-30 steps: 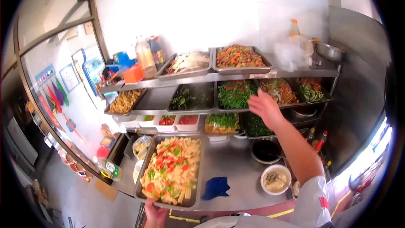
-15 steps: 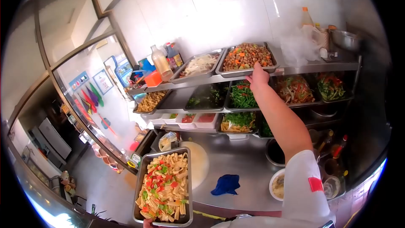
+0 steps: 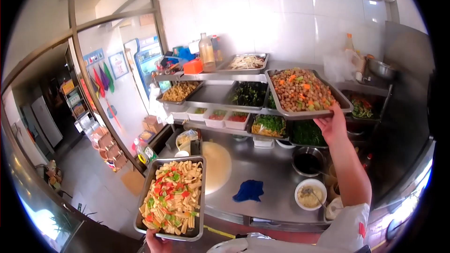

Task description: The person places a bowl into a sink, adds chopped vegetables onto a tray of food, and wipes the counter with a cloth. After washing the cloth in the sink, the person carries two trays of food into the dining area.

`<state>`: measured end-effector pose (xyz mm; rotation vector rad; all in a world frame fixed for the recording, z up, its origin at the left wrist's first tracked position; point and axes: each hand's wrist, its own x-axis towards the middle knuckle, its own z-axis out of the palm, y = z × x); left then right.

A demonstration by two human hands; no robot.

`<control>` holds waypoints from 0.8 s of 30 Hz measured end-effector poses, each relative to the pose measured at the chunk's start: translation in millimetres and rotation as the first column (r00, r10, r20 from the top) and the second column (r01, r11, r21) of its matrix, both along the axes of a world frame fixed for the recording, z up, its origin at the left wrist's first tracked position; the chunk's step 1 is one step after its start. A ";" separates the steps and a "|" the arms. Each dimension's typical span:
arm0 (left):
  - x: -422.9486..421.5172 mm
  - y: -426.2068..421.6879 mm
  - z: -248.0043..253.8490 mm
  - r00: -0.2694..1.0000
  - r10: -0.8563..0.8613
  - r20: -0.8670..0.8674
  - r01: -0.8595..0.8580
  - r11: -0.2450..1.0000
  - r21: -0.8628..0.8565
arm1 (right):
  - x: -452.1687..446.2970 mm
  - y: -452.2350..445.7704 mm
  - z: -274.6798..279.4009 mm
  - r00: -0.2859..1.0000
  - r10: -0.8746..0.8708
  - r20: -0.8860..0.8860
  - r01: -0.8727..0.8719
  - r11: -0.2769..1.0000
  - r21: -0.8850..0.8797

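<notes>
My left hand point(image 3: 158, 242) grips the near edge of a metal tray point(image 3: 203, 197) at the lower left. In it lie pale yellow bean-curd sticks point(image 3: 176, 197) with red and green pepper pieces. My right hand point(image 3: 332, 125) reaches forward and grasps the near right corner of a second metal tray point(image 3: 307, 114), with the thumb at the rim and the fingers beneath. Brown peanuts point(image 3: 302, 91) with orange carrot and green bits fill this tray. It is held in front of the shelves and hides part of the trays behind it.
Steel shelves hold a tray of pale strips point(image 3: 246, 62), dark greens point(image 3: 251, 94) and other food. On the counter are a blue cloth point(image 3: 248, 190), a white bowl point(image 3: 311, 194) with a spoon and a pot of dark liquid point(image 3: 308, 161). Bottles point(image 3: 206, 52) stand on the top shelf.
My right hand has taken the peanut tray off the top shelf and brought it nearer. The bean-curd tray has shifted slightly left and up in view. The camera view has turned.
</notes>
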<state>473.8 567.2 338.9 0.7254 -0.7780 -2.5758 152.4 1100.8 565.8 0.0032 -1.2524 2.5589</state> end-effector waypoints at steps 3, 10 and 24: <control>9.0 -40.1 -10.6 0.998 -0.030 -0.050 0.028 0.999 -0.035 | 78.2 -36.5 -10.0 0.997 0.064 -0.040 -0.062 0.997 0.036; 46.1 -111.8 -44.2 0.999 -0.028 0.028 0.028 1.000 0.011 | 207.7 -163.9 -59.6 0.995 0.097 0.013 -0.096 0.991 -0.090; 72.2 -152.9 -122.4 0.931 0.365 0.012 -0.361 0.914 0.186 | 90.5 -438.6 -202.0 0.632 0.742 0.224 -0.724 0.668 -0.170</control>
